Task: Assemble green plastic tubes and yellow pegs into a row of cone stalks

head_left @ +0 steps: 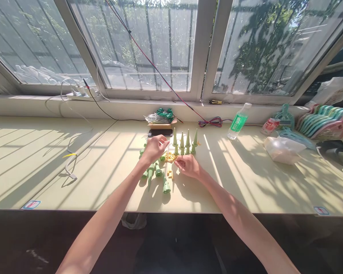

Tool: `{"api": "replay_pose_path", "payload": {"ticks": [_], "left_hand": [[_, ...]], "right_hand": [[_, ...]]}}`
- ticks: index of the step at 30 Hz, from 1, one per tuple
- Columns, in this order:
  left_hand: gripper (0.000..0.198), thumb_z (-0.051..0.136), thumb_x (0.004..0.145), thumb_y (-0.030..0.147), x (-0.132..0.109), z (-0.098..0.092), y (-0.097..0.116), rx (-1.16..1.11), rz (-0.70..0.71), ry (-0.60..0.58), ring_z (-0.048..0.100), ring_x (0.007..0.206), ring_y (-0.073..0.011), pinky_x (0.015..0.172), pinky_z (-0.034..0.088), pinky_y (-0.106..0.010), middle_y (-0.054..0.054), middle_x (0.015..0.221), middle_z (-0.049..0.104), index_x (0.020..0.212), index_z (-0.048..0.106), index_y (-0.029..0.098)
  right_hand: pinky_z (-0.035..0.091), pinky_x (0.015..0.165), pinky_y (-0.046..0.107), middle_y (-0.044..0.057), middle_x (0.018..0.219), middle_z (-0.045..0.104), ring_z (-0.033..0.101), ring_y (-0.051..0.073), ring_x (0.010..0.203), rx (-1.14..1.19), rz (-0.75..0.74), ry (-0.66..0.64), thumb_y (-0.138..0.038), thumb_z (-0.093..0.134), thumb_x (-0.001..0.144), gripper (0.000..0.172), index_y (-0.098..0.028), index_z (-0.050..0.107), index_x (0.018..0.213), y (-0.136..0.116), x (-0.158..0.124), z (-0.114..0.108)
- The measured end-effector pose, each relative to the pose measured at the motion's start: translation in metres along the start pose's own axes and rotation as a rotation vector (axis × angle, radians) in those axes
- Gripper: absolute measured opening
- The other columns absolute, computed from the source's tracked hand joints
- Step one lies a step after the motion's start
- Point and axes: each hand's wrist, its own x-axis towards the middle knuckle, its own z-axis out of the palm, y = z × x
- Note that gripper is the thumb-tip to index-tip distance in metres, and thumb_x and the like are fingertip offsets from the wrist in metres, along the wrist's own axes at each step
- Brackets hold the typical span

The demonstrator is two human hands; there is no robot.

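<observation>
My left hand (154, 148) hovers over the left side of a pile of small yellow pieces (170, 156), its fingers bent together; whatever is in them is too small to make out. Right of the pile, my right hand (189, 166) has its fingertips pinched at the pile's edge, and I cannot see what they hold. Behind it stands a row of green pointed cones (188, 142) on ribbed bases. Loose green tubes (166, 185) and a green cone (150, 177) lie around my left hand. A few yellow pieces (170, 174) sit apart, nearer the front edge.
Behind the pile are a black phone (160, 133) and a cardboard box (161, 125) with plastic and green material. A coiled cable (210, 122), a bottle (239, 122), a can (270, 125), a plastic bag (284, 148) and hangers (322, 121) stand to the right. A white cable (71, 167) lies left.
</observation>
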Motion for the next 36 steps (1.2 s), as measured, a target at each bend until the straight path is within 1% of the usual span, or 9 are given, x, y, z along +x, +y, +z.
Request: {"api": "replay_pose_path", "payload": {"ticks": [2, 3, 6, 9, 14, 19, 27, 32, 36], "left_hand": [[0.016, 0.067, 0.085, 0.033, -0.014, -0.009, -0.008, 0.075, -0.009, -0.099, 0.067, 0.064, -0.0222, 0.059, 0.051, -0.032, -0.007, 0.074, 0.073, 0.081, 0.070, 0.018], [0.013, 0.067, 0.084, 0.031, -0.022, -0.011, -0.012, 0.126, 0.002, -0.113, 0.067, 0.066, -0.0233, 0.060, 0.051, -0.033, -0.007, 0.075, 0.072, 0.082, 0.070, 0.018], [0.009, 0.067, 0.081, 0.027, -0.045, -0.011, -0.028, 0.261, 0.069, -0.086, 0.065, 0.077, -0.0279, 0.067, 0.052, -0.038, -0.010, 0.086, 0.070, 0.085, 0.070, 0.019], [0.007, 0.070, 0.076, 0.023, -0.059, -0.005, -0.044, 0.308, 0.067, -0.071, 0.064, 0.084, -0.0316, 0.076, 0.052, -0.042, -0.011, 0.087, 0.069, 0.083, 0.069, 0.020], [0.003, 0.064, 0.077, 0.022, -0.064, 0.006, -0.061, 0.290, 0.054, -0.076, 0.062, 0.080, -0.0309, 0.074, 0.051, -0.042, -0.011, 0.084, 0.069, 0.077, 0.067, 0.021], [0.010, 0.057, 0.080, 0.021, -0.064, 0.009, -0.065, 0.295, 0.078, -0.060, 0.063, 0.076, -0.0289, 0.074, 0.050, -0.040, -0.010, 0.080, 0.070, 0.075, 0.066, 0.021], [0.012, 0.056, 0.080, 0.023, -0.062, 0.000, -0.052, 0.254, 0.067, -0.050, 0.064, 0.072, -0.0278, 0.071, 0.050, -0.039, -0.009, 0.075, 0.071, 0.073, 0.065, 0.021], [0.010, 0.060, 0.081, 0.024, -0.047, -0.009, -0.023, 0.146, 0.039, 0.056, 0.063, 0.067, -0.0234, 0.067, 0.050, -0.035, -0.007, 0.074, 0.070, 0.078, 0.068, 0.019], [0.016, 0.063, 0.084, 0.033, -0.038, -0.008, 0.001, -0.060, -0.050, 0.052, 0.063, 0.065, -0.0187, 0.062, 0.051, -0.030, -0.004, 0.077, 0.072, 0.084, 0.070, 0.019]], "right_hand": [[0.032, 0.053, 0.025, -0.003, 0.053, 0.044, 0.037, 0.011, 0.050, -0.004, 0.005, -0.001, -0.026, 0.052, 0.088, 0.025, -0.019, 0.055, 0.065, 0.001, 0.000, 0.001], [0.032, 0.053, 0.025, -0.003, 0.053, 0.044, 0.038, 0.011, 0.050, -0.006, 0.005, 0.001, -0.027, 0.051, 0.088, 0.025, -0.019, 0.055, 0.065, 0.001, 0.000, 0.002], [0.032, 0.053, 0.025, -0.002, 0.053, 0.046, 0.040, 0.011, 0.050, -0.012, -0.001, 0.008, -0.028, 0.051, 0.090, 0.025, -0.018, 0.057, 0.067, 0.002, 0.000, 0.003], [0.033, 0.053, 0.024, -0.002, 0.054, 0.049, 0.042, 0.011, 0.050, -0.016, 0.002, 0.008, -0.027, 0.052, 0.091, 0.024, -0.017, 0.059, 0.070, 0.004, -0.001, 0.004], [0.033, 0.054, 0.022, -0.003, 0.055, 0.052, 0.043, 0.010, 0.051, -0.037, 0.024, 0.013, -0.024, 0.055, 0.090, 0.020, -0.017, 0.062, 0.073, 0.007, -0.001, 0.006], [0.032, 0.054, 0.022, -0.003, 0.054, 0.052, 0.043, 0.010, 0.050, -0.036, 0.022, 0.015, -0.024, 0.056, 0.090, 0.020, -0.017, 0.061, 0.072, 0.009, -0.002, 0.007], [0.032, 0.053, 0.023, -0.003, 0.054, 0.046, 0.040, 0.010, 0.050, -0.044, 0.026, 0.015, -0.026, 0.054, 0.090, 0.023, -0.018, 0.057, 0.068, 0.008, -0.002, 0.007], [0.030, 0.053, 0.024, -0.003, 0.053, 0.042, 0.036, 0.010, 0.050, -0.050, 0.043, 0.009, -0.023, 0.052, 0.089, 0.026, -0.018, 0.053, 0.064, 0.004, -0.002, 0.006], [0.030, 0.053, 0.024, -0.004, 0.054, 0.043, 0.036, 0.009, 0.051, -0.055, 0.071, 0.006, -0.022, 0.052, 0.090, 0.026, -0.018, 0.050, 0.063, 0.000, -0.003, 0.004]]}}
